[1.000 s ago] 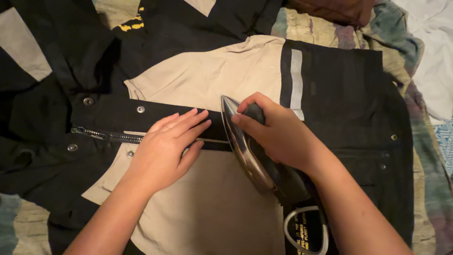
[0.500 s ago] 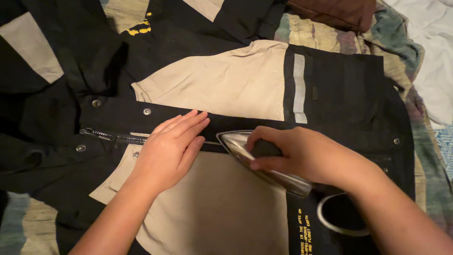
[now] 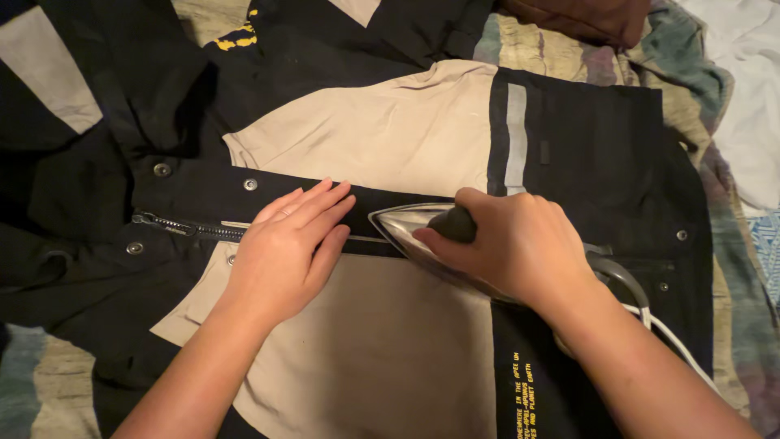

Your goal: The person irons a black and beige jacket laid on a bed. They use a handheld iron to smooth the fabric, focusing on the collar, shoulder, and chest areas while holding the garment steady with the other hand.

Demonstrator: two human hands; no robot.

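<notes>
The patterned bedspread [image 3: 561, 57] fills the background, showing along the top right and lower left of the frame, with a white cloth [image 3: 751, 106] bunched at the right edge and a brown fabric [image 3: 585, 18] at the top.

Spread over it, taking up most of the frame, is the black and beige jacket [image 3: 390, 138], front up, its zipper [image 3: 191, 230] and snap placket running across the centre-left.

My right hand [image 3: 520, 244], centre right, is wrapped fully around the dark handle of the iron [image 3: 414, 232], fingers curled tight so no gap shows. The iron's shiny body points left, its tip on the black placket strip just beside my other hand's fingertips; its cord [image 3: 650, 317] trails off to the lower right.

My left hand [image 3: 288, 244], centre left, lies flat and spread on the jacket, palm down, fingers straight and together, gripping nothing, only pressing the cloth where beige panel meets the placket.

As I judge it, I am in the pressing step, working the iron along the front closure while the flat hand keeps the fabric taut. The next move, I think, calls for sliding my left hand further toward the zipper before the iron's tip goes any further left, since the two are near enough that heat could catch my fingers, and keeping the sole off the metal snaps [image 3: 251, 184].
</notes>
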